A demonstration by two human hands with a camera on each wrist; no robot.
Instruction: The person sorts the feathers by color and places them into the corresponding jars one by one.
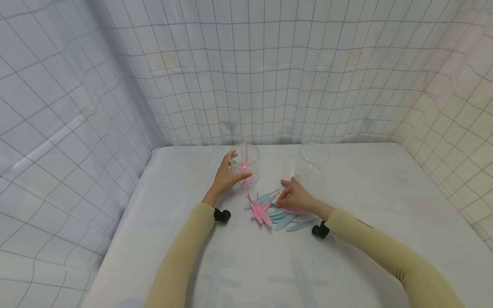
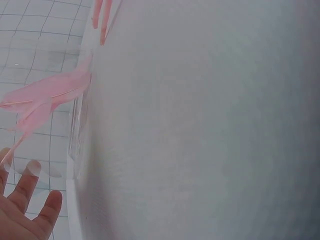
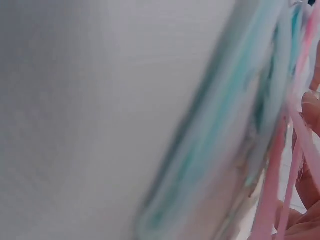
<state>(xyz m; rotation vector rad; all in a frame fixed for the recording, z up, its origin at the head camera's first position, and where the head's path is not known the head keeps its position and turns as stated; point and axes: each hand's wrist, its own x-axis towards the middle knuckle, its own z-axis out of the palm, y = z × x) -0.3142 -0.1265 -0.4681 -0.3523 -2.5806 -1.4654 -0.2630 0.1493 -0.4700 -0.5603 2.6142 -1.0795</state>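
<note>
My left hand grips a clear round jar, thumb at its near side and fingers round its far side. Several pink feathers stand inside that jar, and they show large in the left wrist view as pink feathers. Over a loose pile of feathers, my right hand pinches a pink feather between thumb and forefinger. Pink feathers lie at the left of the pile, and light blue feathers spread below and to the right. In the right wrist view, blue feathers blur close to the camera.
A second clear jar stands behind my right hand, with no feathers in it. Both jars are near the back edge of the white table. Gridded white cloth hangs at the back and on both sides.
</note>
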